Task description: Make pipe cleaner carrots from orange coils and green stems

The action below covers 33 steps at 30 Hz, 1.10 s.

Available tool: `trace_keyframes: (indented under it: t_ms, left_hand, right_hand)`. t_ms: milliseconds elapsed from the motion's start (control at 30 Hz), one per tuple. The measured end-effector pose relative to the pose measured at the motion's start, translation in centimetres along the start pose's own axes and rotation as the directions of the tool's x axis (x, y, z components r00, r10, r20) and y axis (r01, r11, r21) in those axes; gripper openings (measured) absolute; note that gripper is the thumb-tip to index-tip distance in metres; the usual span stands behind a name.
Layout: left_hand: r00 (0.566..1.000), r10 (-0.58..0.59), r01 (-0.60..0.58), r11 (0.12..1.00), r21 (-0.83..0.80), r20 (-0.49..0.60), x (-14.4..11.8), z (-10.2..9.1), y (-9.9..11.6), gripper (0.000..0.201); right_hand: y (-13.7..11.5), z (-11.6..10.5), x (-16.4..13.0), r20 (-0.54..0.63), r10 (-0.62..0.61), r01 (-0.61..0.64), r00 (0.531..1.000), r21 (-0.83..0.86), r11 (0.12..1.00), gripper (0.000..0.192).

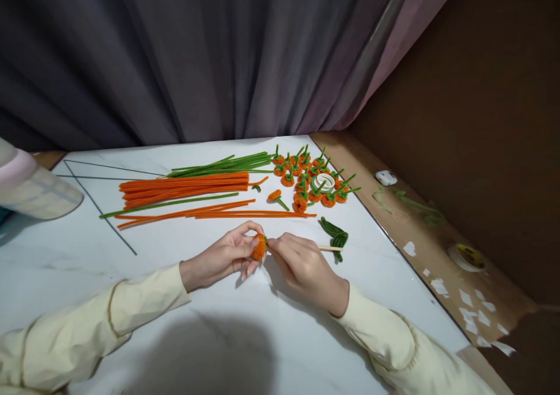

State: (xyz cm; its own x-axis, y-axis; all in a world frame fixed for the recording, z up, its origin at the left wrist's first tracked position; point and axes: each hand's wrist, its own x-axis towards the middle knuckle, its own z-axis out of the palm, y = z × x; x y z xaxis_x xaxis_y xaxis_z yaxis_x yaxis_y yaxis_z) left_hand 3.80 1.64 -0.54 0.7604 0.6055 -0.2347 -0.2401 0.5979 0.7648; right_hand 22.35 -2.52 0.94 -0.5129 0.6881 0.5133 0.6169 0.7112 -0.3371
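Between the thumb and fingers of my left hand [230, 252] is a small ribbed orange pipe-cleaner pumpkin [259, 247]. A bit of green stem [266, 240] shows at its right side. My right hand [301, 264] is closed, with its fingertips pinched at that stem. A thin wooden stick [331, 248] juts out from behind my right hand, across dark green pipe-cleaner leaves [336, 231]; I cannot tell if the hand holds it. Beyond my hands, loose orange pipe cleaners [258, 214] and an orange coil with a green stem [275, 195] lie on the white tabletop [210, 336].
Orange [184, 189] and green pipe-cleaner bundles [223, 164] lie farther back. Several pumpkins with green stems [301, 186] surround a white tape roll [324, 182]. A pale bottle [35, 185] stands left. White paper scraps [440, 287] and another tape roll [466, 257] lie along the brown right edge.
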Motion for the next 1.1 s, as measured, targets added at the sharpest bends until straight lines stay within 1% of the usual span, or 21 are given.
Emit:
trace_keyframes:
  t_ms: [133,200,267,333,400,467,567,633,700,733,800,900,967,1000,1100]
  left_hand:
    - [1.0,-0.003,0.003,1.0,-0.009,0.003,0.1,-0.3,0.1,0.019]
    - [1.0,-0.008,0.008,1.0,-0.022,-0.012,0.2,-0.4,0.1,0.019]
    - [0.999,-0.022,0.021,0.999,-0.038,-0.042,0.2,-0.4,0.0,0.02]
    - [0.996,-0.031,0.027,0.999,-0.045,-0.088,0.3,-0.3,0.0,0.02]
    - [0.991,-0.021,0.016,0.999,-0.035,-0.129,0.3,-0.2,0.1,0.02]
    - [0.988,0.009,-0.008,1.0,0.001,-0.151,0.3,0.0,0.2,0.019]
    - [0.977,0.07,-0.043,0.99,0.135,-0.2,0.3,0.3,0.6,0.017]
    - [0.952,0.134,-0.063,0.965,0.253,-0.274,0.3,0.7,0.8,0.019]
    - [0.919,0.202,-0.071,0.929,0.362,-0.338,0.2,1.1,0.9,0.02]
    - [0.908,0.227,-0.068,0.91,0.408,-0.354,0.1,1.4,1.0,0.022]
    - [0.897,0.256,-0.053,0.871,0.488,-0.36,-0.2,1.8,1.1,0.024]
    - [0.88,0.312,-0.053,0.814,0.579,-0.358,-0.7,2.3,1.2,0.027]
    - [0.867,0.38,-0.091,0.757,0.647,-0.323,-1.1,2.4,1.3,0.032]
    - [0.859,0.422,-0.116,0.714,0.69,-0.292,-1.2,2.4,1.4,0.031]
    - [0.822,0.541,-0.163,0.518,0.84,-0.175,-1.7,2.2,1.6,0.02]
  right_hand:
    - [0.1,-0.3,0.0,0.062,0.0,0.002,0.998,-0.025,1.0,0.022]
    - [0.1,-0.4,0.0,0.072,-0.014,0.02,0.997,-0.084,0.996,0.023]
    - [0.0,-0.3,0.0,0.073,-0.067,0.08,0.995,-0.19,0.978,0.026]
    - [0.0,-0.2,-0.1,0.084,-0.141,0.16,0.986,-0.297,0.941,0.028]
    - [0.0,0.0,-0.1,0.105,-0.185,0.211,0.977,-0.354,0.911,0.029]
    - [0.0,0.0,0.0,0.117,-0.152,0.183,0.981,-0.328,0.927,0.029]
    - [0.0,-0.3,0.2,0.121,-0.008,0.034,0.993,-0.213,0.977,0.024]
    - [-0.2,-0.4,0.4,0.106,0.058,-0.038,0.993,-0.179,0.983,0.02]
    - [-0.4,-0.4,0.6,0.068,0.071,-0.057,0.995,-0.187,0.981,0.025]
    - [-0.5,-0.3,0.7,0.044,0.068,-0.058,0.997,-0.193,0.979,0.026]
    - [-0.7,0.1,0.7,-0.012,0.056,-0.057,0.998,-0.2,0.978,0.025]
    - [-0.7,0.6,0.5,-0.081,0.033,-0.047,0.996,-0.173,0.984,0.017]
    - [-0.6,0.8,0.3,-0.108,0.035,-0.048,0.993,-0.119,0.992,0.011]
    - [-0.6,0.9,0.2,-0.12,0.048,-0.058,0.992,-0.081,0.995,0.008]
    - [-0.5,1.1,-0.1,-0.148,0.103,-0.098,0.984,0.04,0.994,0.005]
